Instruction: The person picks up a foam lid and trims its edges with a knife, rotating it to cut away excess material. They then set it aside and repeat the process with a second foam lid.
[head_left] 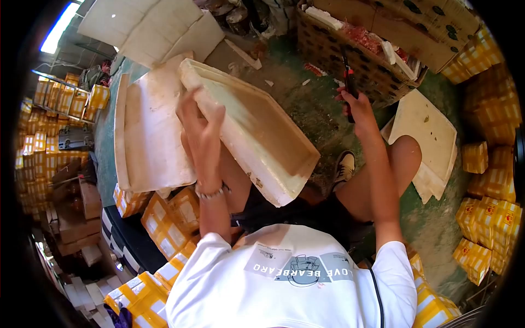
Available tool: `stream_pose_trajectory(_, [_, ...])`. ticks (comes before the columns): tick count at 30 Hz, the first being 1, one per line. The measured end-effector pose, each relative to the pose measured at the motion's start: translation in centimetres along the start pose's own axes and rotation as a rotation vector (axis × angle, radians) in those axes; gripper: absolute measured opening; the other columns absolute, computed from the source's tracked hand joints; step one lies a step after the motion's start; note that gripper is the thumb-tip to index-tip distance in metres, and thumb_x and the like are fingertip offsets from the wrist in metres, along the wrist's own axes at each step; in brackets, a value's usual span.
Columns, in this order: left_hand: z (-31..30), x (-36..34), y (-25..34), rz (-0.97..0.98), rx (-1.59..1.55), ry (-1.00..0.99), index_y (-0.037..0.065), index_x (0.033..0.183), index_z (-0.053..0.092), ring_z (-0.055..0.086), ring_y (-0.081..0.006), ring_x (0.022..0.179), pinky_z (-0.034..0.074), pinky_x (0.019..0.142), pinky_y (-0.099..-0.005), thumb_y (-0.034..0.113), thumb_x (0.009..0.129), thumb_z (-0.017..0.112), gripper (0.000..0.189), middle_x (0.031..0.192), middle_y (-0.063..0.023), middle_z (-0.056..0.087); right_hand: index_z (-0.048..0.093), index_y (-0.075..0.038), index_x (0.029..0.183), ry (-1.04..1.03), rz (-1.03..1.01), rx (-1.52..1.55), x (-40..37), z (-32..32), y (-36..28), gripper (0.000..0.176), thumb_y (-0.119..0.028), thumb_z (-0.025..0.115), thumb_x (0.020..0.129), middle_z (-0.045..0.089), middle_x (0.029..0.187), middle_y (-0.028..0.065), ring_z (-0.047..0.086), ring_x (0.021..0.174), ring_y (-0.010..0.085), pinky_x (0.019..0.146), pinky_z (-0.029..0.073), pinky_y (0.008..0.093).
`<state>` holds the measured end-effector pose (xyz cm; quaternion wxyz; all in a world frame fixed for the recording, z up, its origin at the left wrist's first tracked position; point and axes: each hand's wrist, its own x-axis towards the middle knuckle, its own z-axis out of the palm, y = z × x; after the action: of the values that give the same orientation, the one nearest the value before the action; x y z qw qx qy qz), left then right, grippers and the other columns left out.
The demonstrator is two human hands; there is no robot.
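My left hand (201, 128) is at the left edge of a shallow white foam tray (262, 131), its thumb and fingers around the rim. The tray is tilted, its hollow side showing. Behind that hand stands another foam piece (153, 128) with a raised edge. On the right, my right hand (355, 106) is closed round the black and red handle of a utility knife (350, 82), its dark tip pointing up and away, apart from the tray.
A large cardboard box (355, 54) with foam scraps stands ahead. Flat foam sheets (424, 134) lie on the green floor at right. Yellow-taped boxes (486, 218) are stacked on both sides. Foam scraps (243, 54) litter the floor. More foam panels (147, 27) stand at upper left.
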<state>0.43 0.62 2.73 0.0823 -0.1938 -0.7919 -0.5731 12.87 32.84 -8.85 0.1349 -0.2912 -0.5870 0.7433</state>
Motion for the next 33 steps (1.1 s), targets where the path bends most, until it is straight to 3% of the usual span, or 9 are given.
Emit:
stream_pose_trajectory(4, [0.1,7.9,-3.9,0.062,0.236,-0.042,0.007,0.146,0.052,0.035,-0.0371,0.145,0.028,0.121,-0.0433,0.022,0.087,0.071,0.064,0.152,-0.0223,0.044,0.064,-0.005,0.115,0.058,0.076,-0.066,-0.3,-0.5,0.4,0.020,-0.020,0.057,0.104,0.068,0.095,0.0037,0.048,0.064,0.0095,0.061,0.042,0.0295])
stream_pose_trajectory(7, [-0.1,12.3,-5.7,-0.039,0.457,-0.247,0.007,0.150,0.049,0.034,-0.0394,0.145,0.027,0.122,-0.0449,0.028,0.087,0.072,0.070,0.156,-0.0232,0.040,0.064,-0.006,0.116,0.065,0.091,-0.118,-1.0,-0.6,0.3,0.020,-0.020,0.057,0.104,0.068,0.095,0.0031,0.048,0.065,0.0095,0.061,0.042,0.0291])
stream_pose_trajectory(11, [2.0,13.5,-7.4,0.124,0.507,-0.196,0.007,0.151,0.047,0.033,-0.0413,0.146,0.026,0.122,-0.0453,0.032,0.086,0.071,0.074,0.155,-0.0254,0.040,0.063,-0.006,0.118,0.070,0.082,-0.142,-0.9,-1.8,1.4,0.022,-0.022,0.056,0.105,0.068,0.096,0.0023,0.049,0.068,0.0097,0.062,0.043,0.0294])
stream_pose_trajectory(13, [2.7,11.4,-6.0,0.072,0.548,-0.094,0.007,0.150,0.048,0.050,-0.0386,0.133,0.046,0.108,-0.0442,0.036,0.083,0.072,0.077,0.139,-0.0315,0.053,0.064,-0.006,0.119,0.097,0.115,-0.162,-1.2,-2.3,1.9,0.023,-0.023,0.057,0.105,0.067,0.096,0.0028,0.049,0.068,0.0095,0.062,0.043,0.0296])
stream_pose_trajectory(19, [1.3,9.9,-5.3,0.011,0.163,-0.143,0.006,0.154,0.043,0.051,-0.0320,0.128,0.052,0.096,-0.0387,0.021,0.078,0.068,0.081,0.137,-0.0272,0.052,0.063,-0.006,0.119,0.112,0.185,-0.243,-1.0,-1.7,3.6,0.025,-0.025,0.058,0.105,0.065,0.096,0.0029,0.048,0.067,0.0099,0.063,0.042,0.0297])
stream_pose_trajectory(21, [1.7,9.2,-5.5,-0.050,0.039,-0.150,0.005,0.153,0.043,0.050,-0.0327,0.129,0.051,0.099,-0.0385,0.019,0.077,0.069,0.082,0.141,-0.0261,0.048,0.063,-0.006,0.119,0.110,0.192,-0.283,-0.3,-1.0,3.3,0.025,-0.026,0.058,0.105,0.065,0.095,0.0025,0.048,0.068,0.0097,0.062,0.041,0.0289])
stream_pose_trajectory(23, [2.0,8.6,-5.9,-0.117,-0.082,-0.176,0.005,0.153,0.042,0.049,-0.0335,0.131,0.049,0.101,-0.0383,0.017,0.075,0.070,0.084,0.145,-0.0251,0.043,0.062,-0.007,0.121,-0.032,0.172,-0.693,0.2,0.3,1.5,0.028,-0.029,0.058,0.104,0.065,0.092,0.0011,0.046,0.068,0.0088,0.062,0.039,0.0271])
stream_pose_trajectory(26, [2.9,8.9,-6.9,-0.074,-0.142,-0.233,0.004,0.153,0.043,0.046,-0.0357,0.134,0.045,0.108,-0.0385,0.016,0.075,0.070,0.084,0.149,-0.0246,0.034,0.062,-0.007,0.116,-0.051,-0.007,-0.680,0.3,3.5,-0.4,0.029,-0.033,0.059,0.103,0.063,0.088,-0.0009,0.045,0.068,0.0087,0.063,0.037,0.0261])
stream_pose_trajectory(33, [5.2,8.7,-5.5,0.013,0.122,-0.198,0.007,0.152,0.046,0.047,-0.0429,0.134,0.040,0.113,-0.0431,0.023,0.078,0.071,0.080,0.146,-0.0306,0.039,0.062,-0.007,0.110,-0.046,0.028,-0.520,3.8,7.7,3.1,0.032,-0.037,0.061,0.102,0.064,0.088,-0.0025,0.046,0.066,0.0101,0.062,0.038,0.0274])
